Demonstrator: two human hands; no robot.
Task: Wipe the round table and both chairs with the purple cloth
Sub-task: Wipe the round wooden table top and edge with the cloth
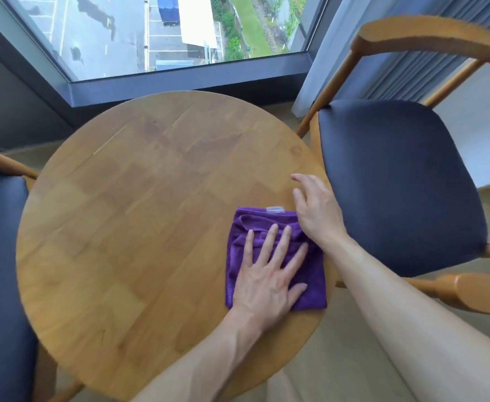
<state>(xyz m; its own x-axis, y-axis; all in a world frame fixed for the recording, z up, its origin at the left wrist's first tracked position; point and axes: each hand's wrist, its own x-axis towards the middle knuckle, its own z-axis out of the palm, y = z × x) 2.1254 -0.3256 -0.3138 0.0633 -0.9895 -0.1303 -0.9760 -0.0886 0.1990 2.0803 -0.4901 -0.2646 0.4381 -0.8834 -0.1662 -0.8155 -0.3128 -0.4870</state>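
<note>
The purple cloth (275, 259) lies folded near the right edge of the round table (139, 216); it looks soft, light and limp, best driven by a flat palm. The left hand (270, 274) presses it with fingers straight and spread. The right hand (315, 210), fingers relaxed, rests at the cloth's far right corner, holding nothing.

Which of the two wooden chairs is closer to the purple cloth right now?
The dark-seated wooden chair on the right. The folded purple cloth lies at the round wooden table's right edge beside it; the left chair sits across the tabletop.
</note>
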